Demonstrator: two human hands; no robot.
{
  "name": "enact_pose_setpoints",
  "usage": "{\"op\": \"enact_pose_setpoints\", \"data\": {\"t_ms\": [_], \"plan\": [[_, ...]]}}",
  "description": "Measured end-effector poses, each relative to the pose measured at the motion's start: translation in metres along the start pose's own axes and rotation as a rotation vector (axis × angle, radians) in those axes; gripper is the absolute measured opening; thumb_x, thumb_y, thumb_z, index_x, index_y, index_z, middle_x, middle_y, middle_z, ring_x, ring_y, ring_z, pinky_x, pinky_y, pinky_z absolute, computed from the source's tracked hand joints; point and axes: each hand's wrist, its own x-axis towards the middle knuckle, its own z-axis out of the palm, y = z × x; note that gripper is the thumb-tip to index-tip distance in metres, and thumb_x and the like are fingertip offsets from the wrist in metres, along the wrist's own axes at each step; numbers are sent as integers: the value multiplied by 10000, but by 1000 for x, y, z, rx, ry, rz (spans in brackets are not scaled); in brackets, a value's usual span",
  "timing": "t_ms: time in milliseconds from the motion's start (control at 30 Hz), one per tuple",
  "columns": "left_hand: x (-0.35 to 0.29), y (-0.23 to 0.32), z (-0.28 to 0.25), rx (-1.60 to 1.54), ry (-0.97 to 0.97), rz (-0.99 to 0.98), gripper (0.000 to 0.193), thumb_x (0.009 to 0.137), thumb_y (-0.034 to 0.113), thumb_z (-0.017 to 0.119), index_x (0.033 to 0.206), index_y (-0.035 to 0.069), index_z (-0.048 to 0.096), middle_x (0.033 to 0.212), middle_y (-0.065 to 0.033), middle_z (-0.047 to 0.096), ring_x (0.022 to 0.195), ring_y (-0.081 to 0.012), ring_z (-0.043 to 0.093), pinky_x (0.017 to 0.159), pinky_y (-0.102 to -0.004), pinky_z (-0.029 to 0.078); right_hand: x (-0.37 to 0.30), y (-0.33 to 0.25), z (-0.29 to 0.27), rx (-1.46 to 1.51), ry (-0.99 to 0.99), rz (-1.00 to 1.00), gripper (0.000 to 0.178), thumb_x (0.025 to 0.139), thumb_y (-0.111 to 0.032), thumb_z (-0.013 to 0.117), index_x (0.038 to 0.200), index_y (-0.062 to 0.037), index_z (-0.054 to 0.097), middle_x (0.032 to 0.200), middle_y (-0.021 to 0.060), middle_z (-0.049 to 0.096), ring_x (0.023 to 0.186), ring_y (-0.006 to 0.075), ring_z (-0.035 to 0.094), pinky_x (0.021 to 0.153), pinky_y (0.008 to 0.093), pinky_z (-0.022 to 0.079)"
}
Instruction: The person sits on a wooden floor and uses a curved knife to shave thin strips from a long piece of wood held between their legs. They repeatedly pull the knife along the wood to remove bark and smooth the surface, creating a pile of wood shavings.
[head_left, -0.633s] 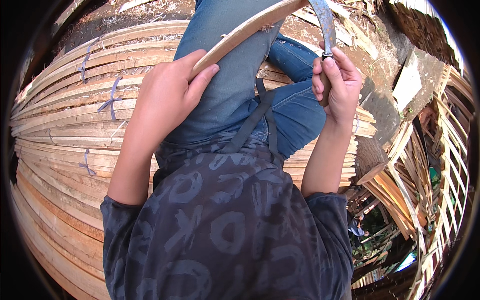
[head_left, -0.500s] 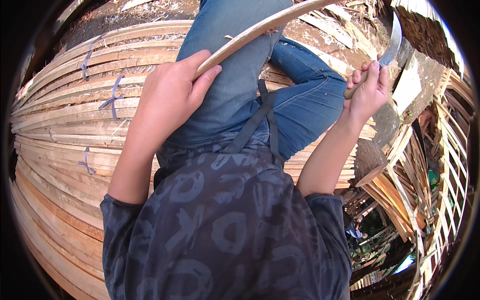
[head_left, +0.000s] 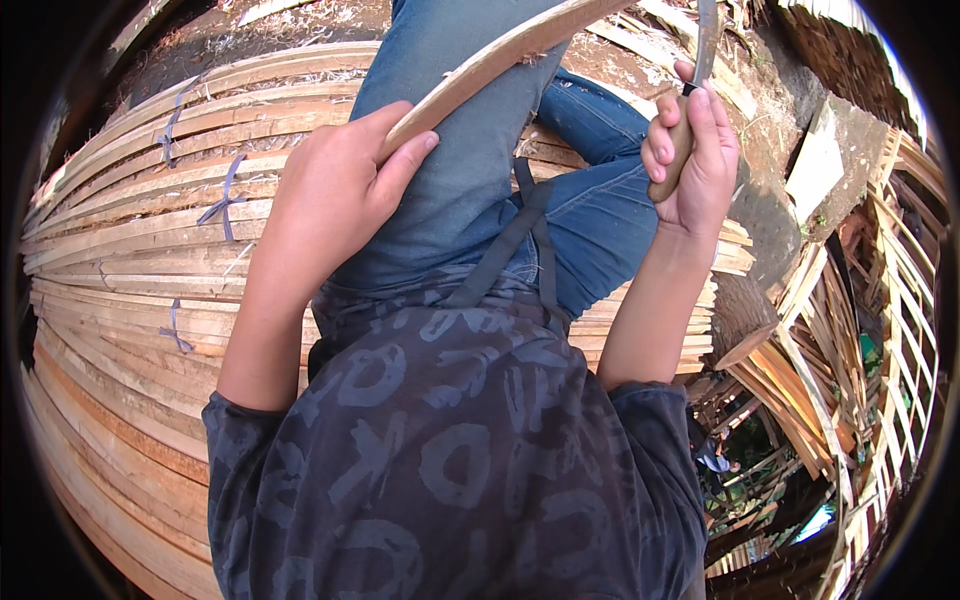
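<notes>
My left hand (head_left: 345,195) grips the near end of a long wooden strip (head_left: 500,65), thumb on one side and fingers beneath. The strip slants away across my jeans (head_left: 440,150) to the top right, its far end out of the picture. In my right hand (head_left: 695,165) is a knife (head_left: 678,140), held by its wooden handle. Its metal blade points up and away, close to the strip's far part but apart from it as far as I can see. The blade's tip is cut off by the top edge.
Stacked wooden strips (head_left: 130,260) spread across the left, some bundled with purple ties (head_left: 228,200). A log (head_left: 738,315) and a grey stone-like block (head_left: 765,200) stand at right. Beyond them are loose slats (head_left: 790,395) and a lattice (head_left: 895,340). Wood shavings litter the far ground (head_left: 330,22).
My right hand has moved left with the knife, and the blade has swung from leaning right to nearly upright, nearer the strip. The wooden strip has shifted slightly left in my left hand.
</notes>
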Motion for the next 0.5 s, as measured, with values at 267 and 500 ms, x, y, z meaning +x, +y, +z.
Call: {"op": "enact_pose_setpoints", "data": {"t_ms": [267, 500], "plan": [[1, 1, -3, -58, -38, -62, 245, 912, 276, 563, 869, 36, 589, 601, -189, 542, 598, -386, 562, 540, -420, 425, -12, -19, -15, -4, -187, -48, 322, 967, -128, 491, 1235, 48, 511, 704, 70, 525, 447, 78, 464, 340, 192, 357], [6, 5, -4, -134, -81, -122, 282, 904, 289, 584, 939, 14, 634, 593, -193, 543, 559, -347, 572, 535, -386, 434, -9, 19, 14, -195, -123, 32, 317, 939, -112, 549, 1211, 50, 531, 722, 89, 550, 457, 85, 472, 357, 194, 372]]}}
